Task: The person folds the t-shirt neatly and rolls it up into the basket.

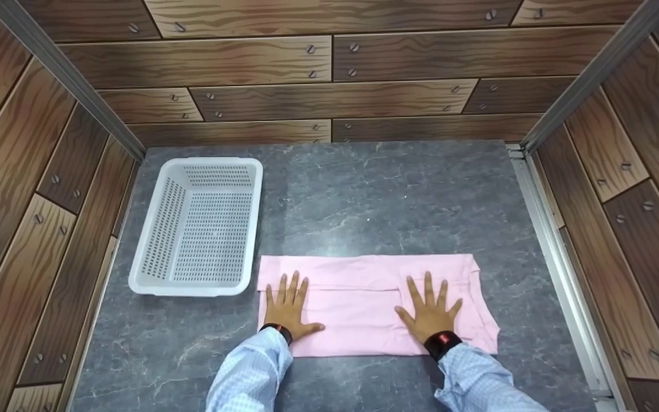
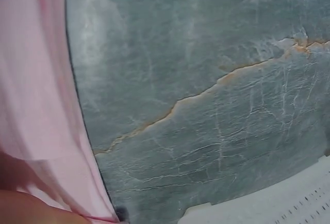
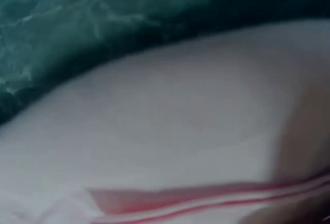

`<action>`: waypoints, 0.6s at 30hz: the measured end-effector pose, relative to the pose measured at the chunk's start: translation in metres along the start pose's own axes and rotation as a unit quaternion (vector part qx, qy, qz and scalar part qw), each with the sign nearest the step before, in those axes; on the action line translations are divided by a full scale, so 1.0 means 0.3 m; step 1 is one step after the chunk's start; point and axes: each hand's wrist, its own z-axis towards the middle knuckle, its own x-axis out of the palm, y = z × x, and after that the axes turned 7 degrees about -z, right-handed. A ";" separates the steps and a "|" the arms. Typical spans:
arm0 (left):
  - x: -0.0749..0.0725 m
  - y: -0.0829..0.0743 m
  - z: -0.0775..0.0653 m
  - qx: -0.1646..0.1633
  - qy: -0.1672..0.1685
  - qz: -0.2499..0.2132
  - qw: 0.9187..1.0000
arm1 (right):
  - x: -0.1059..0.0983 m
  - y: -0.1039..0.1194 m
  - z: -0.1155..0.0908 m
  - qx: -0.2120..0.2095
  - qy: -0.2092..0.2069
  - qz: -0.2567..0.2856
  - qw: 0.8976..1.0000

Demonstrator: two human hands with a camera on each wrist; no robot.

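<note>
A pink garment [image 1: 358, 326], folded into a long flat rectangle, lies on the grey marble-patterned table. Its left part is under my left hand [image 1: 288, 312], which rests palm down with fingers spread. My right hand [image 1: 431, 312] lies flat on the right part, fingers also spread. Creases and a loose, uneven edge show at the garment's right end. In the left wrist view, the pink garment [image 2: 36, 80] fills the left side, with part of the left hand [image 2: 31, 208] at the bottom corner. The right wrist view is blurred, showing pale cloth [image 3: 180, 121] with red-edged folds.
A white perforated plastic basket [image 1: 254, 217] stands left of the garment, with nothing inside. Wood-patterned walls [image 1: 261, 60] enclose the table [image 1: 392, 200] at the back and both sides. A metal rail [image 1: 558, 257] runs along the right edge.
</note>
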 end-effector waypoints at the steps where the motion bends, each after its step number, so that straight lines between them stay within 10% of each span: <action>1: 0.001 -0.002 0.002 -0.003 -0.001 -0.002 1.000 | 0.004 -0.006 0.009 -0.003 -0.002 -0.003 1.000; 13: 0.021 -0.090 0.045 -0.075 -0.021 -0.040 0.996 | -0.069 -0.040 0.185 -0.003 0.038 -0.043 0.998; 18: -0.022 -0.095 0.066 -0.056 -0.027 -0.045 0.997 | -0.114 0.019 0.189 0.046 0.051 -0.004 0.998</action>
